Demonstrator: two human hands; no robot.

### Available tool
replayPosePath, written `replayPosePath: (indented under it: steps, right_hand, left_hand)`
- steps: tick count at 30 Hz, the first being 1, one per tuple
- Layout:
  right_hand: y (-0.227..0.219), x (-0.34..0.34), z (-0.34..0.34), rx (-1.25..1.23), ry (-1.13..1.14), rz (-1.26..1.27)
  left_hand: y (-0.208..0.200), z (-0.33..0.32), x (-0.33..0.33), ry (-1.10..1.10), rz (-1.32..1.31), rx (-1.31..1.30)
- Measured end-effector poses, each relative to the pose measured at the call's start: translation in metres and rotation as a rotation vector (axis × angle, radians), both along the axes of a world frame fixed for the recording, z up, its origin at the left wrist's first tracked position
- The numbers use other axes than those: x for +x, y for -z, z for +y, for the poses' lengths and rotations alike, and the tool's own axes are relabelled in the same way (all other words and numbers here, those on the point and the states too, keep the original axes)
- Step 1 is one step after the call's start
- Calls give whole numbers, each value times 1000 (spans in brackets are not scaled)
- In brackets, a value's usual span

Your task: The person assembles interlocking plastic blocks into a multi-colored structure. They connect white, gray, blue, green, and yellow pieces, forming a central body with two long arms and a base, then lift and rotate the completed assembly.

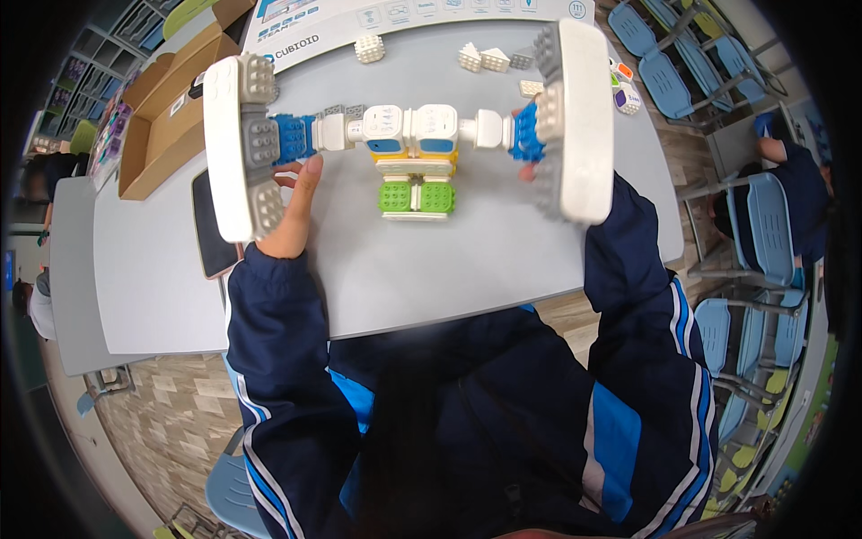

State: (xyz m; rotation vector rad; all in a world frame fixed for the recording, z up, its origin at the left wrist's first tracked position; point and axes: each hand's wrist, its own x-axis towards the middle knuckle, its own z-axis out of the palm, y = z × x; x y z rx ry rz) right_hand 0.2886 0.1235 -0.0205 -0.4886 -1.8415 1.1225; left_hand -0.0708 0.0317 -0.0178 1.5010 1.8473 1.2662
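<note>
Between my hands is a wide toy block model (416, 166) with a white, blue and yellow middle and green studded blocks below. A long white rounded bar (226, 148) stands at its left end and another white bar (588, 121) at its right end, both backed with studded grey blocks. Blue studded pieces link the bars to the middle. My left hand (294, 208) grips the left end, its thumb up beside the blue piece and its other fingers partly covered. At the right end my right hand (527, 172) holds on, mostly hidden behind the bar, with fingertips showing.
Loose white blocks (369, 48) and wedge pieces (493, 60) lie on the grey table (449, 269) beyond the model. An open cardboard box (171, 126) and a dark phone or tablet (214, 225) are at left. A large printed box (359, 27) stands behind. Blue chairs and a person sit to the right.
</note>
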Motion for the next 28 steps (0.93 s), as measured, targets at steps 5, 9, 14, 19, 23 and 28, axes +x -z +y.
replayPosePath:
  steps: [5, 9, 14, 19, 23, 28]
  right_hand:
    - [26, 11, -6, 312, 98, -154]
    - [32, 12, -18, 362, 70, -167]
    - [-22, -20, -41, 635, -170, -99]
    - [-16, -35, -52, 685, -288, -68]
    - [-16, -39, -57, 755, -273, -79]
    - [-18, -38, -60, 749, -286, -160]
  left_hand:
    - [6, 9, 11, 7, -146, 230]
    - [7, 14, 9, 61, -117, 165]
    - [16, 15, 0, 287, -34, 97]
    - [-6, 4, 11, 678, -17, 19]
    - [-4, 1, 16, 804, 83, -72]
    - [5, 2, 16, 779, 154, -160]
